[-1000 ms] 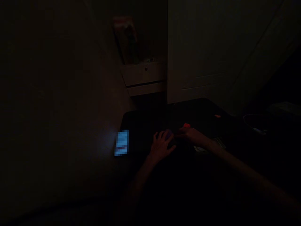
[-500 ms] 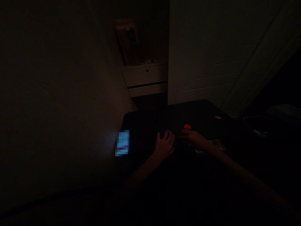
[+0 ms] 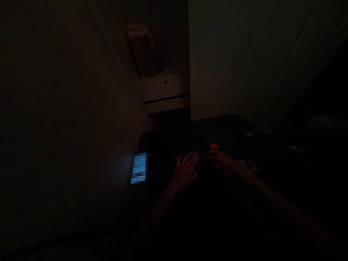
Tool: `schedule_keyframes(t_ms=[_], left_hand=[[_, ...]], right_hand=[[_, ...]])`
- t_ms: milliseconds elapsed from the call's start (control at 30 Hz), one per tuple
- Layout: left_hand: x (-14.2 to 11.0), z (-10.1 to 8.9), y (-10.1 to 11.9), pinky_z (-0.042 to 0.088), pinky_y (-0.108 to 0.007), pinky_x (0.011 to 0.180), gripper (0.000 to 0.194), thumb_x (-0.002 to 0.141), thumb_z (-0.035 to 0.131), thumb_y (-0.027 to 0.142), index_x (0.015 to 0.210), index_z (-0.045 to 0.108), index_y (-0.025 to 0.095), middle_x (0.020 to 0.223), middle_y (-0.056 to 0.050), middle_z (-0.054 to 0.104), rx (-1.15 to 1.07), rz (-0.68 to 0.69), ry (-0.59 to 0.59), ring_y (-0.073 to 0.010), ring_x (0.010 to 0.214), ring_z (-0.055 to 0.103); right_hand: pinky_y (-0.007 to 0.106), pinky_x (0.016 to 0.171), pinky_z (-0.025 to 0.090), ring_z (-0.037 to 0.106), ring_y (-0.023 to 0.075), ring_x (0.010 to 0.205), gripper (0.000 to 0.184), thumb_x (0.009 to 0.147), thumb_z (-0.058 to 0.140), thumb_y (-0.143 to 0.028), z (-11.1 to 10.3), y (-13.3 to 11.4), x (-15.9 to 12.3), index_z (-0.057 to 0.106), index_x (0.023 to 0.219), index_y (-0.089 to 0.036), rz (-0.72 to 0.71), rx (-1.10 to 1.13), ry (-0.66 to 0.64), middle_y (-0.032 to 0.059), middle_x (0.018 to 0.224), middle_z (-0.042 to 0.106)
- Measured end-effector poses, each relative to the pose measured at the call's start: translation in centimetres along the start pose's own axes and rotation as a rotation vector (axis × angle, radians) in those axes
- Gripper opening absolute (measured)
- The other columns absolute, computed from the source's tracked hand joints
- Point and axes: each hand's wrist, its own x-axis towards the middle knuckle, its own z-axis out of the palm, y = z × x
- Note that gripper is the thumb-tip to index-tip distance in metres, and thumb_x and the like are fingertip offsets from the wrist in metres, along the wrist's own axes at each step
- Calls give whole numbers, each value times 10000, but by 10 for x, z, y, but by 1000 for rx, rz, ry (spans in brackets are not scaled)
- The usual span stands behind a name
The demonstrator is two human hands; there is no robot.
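The room is very dark. My left hand (image 3: 185, 171) lies over the dark table (image 3: 163, 139), its fingers curved over a small purple object (image 3: 192, 154) whose shape is mostly covered. To its right, my right hand (image 3: 220, 161) has its fingers pressed together just above the tabletop. Whatever those fingers hold, if anything, is lost in the dark. A bright orange-red piece (image 3: 214, 145) lies right beyond the right hand. Farther right on the table is a smaller orange piece (image 3: 248, 134).
A lit phone-like screen (image 3: 139, 168), blurred out, glows at the table's left edge by the wall (image 3: 67, 108). A flat pale item (image 3: 251, 165) lies under my right forearm. Behind stand a drawer unit (image 3: 165, 90) and a pale panel (image 3: 231, 61). A looped cable (image 3: 282, 136) lies right.
The whole view has shifted slightly, so most things sit a little farther left. My left hand's fingers look closer together over the purple object. The right hand keeps nearly the same pose.
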Motion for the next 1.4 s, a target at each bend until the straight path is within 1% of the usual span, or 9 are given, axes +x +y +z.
schedule_keyframes(t_ms=[167,400,533,633,767,933,1067,1233,1400], left_hand=[[-1,2,-2,291,-580,1138,519,953,540,395,1465,476,332,1602,-51,411,-62,10,3,-303,1454,352],[0,1,-2,288,-586,1142,504,931,578,407,1427,520,341,1608,-52,399,-95,-27,-2,-301,1470,325],[-2,-2,-2,285,-584,1153,546,929,584,410,1462,479,353,1615,-64,382,-81,-9,-10,-291,1482,319],[-2,-4,-2,271,-567,1180,634,930,586,426,1526,382,350,1607,-55,400,-115,-4,-6,-273,1485,323],[-2,-3,-3,305,-509,1195,734,919,611,406,1571,298,285,1610,-70,389,-229,-105,63,-260,1478,335],[-7,1,-8,420,-451,1135,562,913,643,369,1444,505,244,1501,-75,517,-335,-136,171,-248,1377,439],[-15,3,-8,440,-453,1105,373,967,580,350,1328,611,258,1377,-49,627,-286,-99,180,-231,1284,507],[-19,2,-3,427,-479,1107,345,989,537,339,1317,625,283,1369,-41,637,-175,-88,157,-239,1277,516],[-17,-1,-1,414,-494,1121,335,991,519,324,1299,641,274,1370,-43,637,-119,-70,147,-252,1267,522]], right_hand=[[377,878,554,649,237,1005,260,980,534,-223,3,-1,-1,739,1140,-216,2,-3,26,111,1087,678],[371,878,552,641,230,1003,257,986,521,-228,7,-2,-1,733,1129,-208,-2,-21,62,111,1082,670],[381,895,546,643,233,1011,258,985,524,-226,7,-2,0,734,1132,-204,22,-31,32,115,1098,668],[397,909,541,640,239,1025,275,984,524,-223,8,-3,0,731,1165,-213,32,-31,19,120,1120,670],[410,927,527,626,245,1062,341,997,504,-216,11,-9,0,677,1290,-227,29,-38,11,122,1171,664],[403,879,525,617,247,1023,372,996,504,-215,14,-18,3,644,1340,-239,9,-76,-15,116,1148,668],[411,882,511,594,254,1037,379,977,526,-197,18,-24,4,651,1330,-261,-8,-143,-9,107,1168,665],[413,885,503,579,259,1037,390,955,547,-174,20,-29,4,667,1312,-275,12,-154,-1,111,1169,662],[413,898,491,567,263,1048,509,933,547,-123,20,-30,4,594,1403,-310,17,-171,-29,103,1195,649]])
